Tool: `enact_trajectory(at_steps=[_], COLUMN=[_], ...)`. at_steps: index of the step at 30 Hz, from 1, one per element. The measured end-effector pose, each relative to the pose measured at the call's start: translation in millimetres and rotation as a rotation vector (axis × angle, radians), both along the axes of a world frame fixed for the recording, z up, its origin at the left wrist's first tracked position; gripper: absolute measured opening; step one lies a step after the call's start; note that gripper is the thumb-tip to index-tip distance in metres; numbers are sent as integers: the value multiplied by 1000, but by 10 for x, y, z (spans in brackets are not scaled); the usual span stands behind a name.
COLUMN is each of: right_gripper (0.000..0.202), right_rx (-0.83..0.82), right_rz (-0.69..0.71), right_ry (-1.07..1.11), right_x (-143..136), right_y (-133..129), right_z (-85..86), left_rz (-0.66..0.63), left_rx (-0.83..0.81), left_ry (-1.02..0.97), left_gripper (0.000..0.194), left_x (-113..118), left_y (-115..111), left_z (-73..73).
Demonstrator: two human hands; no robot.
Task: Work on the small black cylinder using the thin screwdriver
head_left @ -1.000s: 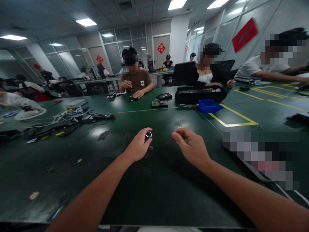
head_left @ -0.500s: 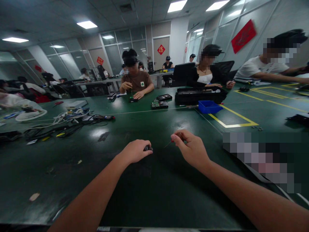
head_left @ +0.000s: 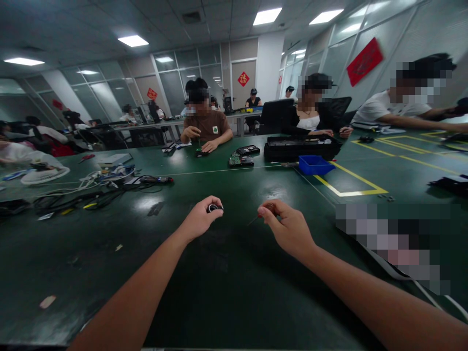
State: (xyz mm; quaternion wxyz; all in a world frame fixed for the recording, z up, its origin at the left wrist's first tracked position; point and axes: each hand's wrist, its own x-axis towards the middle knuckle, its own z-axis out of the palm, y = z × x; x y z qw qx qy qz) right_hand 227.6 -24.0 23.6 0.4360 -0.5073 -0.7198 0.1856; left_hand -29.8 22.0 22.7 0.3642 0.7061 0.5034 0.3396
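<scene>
Between the thumb and fingers of my left hand (head_left: pixel 202 217) is a small dark round part (head_left: pixel 214 208) with a pale ring. My right hand (head_left: pixel 290 226) is closed around a screwdriver (head_left: pixel 269 208) with a reddish-brown handle; its thin shaft points down and left, towards my left hand. The tip touches nothing. Both hands are above the green table (head_left: pixel 204 302), a short gap apart.
A blue tray (head_left: pixel 316 165) stands before a long black case (head_left: pixel 302 150). Opened drives (head_left: pixel 242 160) lie left of it. Tangled cables (head_left: pixel 98 187) are at the left. A person in brown (head_left: pixel 210 127) works across the table.
My left hand has moved up and slightly left with the round part, whose pale ring now shows more. My right hand has barely moved and keeps hold of the screwdriver.
</scene>
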Motion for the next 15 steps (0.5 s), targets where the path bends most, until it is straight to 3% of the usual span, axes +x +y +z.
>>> enact_trajectory(at_steps=[4,7,11,15], right_gripper=[26,25,24,23], right_rx=[3,6,-2,1], right_rz=[-3,-4,-1,2], right_ry=[1,6,0,0], right_x=[-2,-1,-3,-6], right_y=[1,-1,-10,-14], right_z=[3,8,28,49], left_rz=[47,94,212,386], left_rx=[-161,-186,-183,-200], left_ry=[-413,-662,-824,-925], left_gripper=[25,20,20,16], left_x=[-32,-59,-175,-447], left_y=[56,55,7,-97], left_z=[-19,50,223,372])
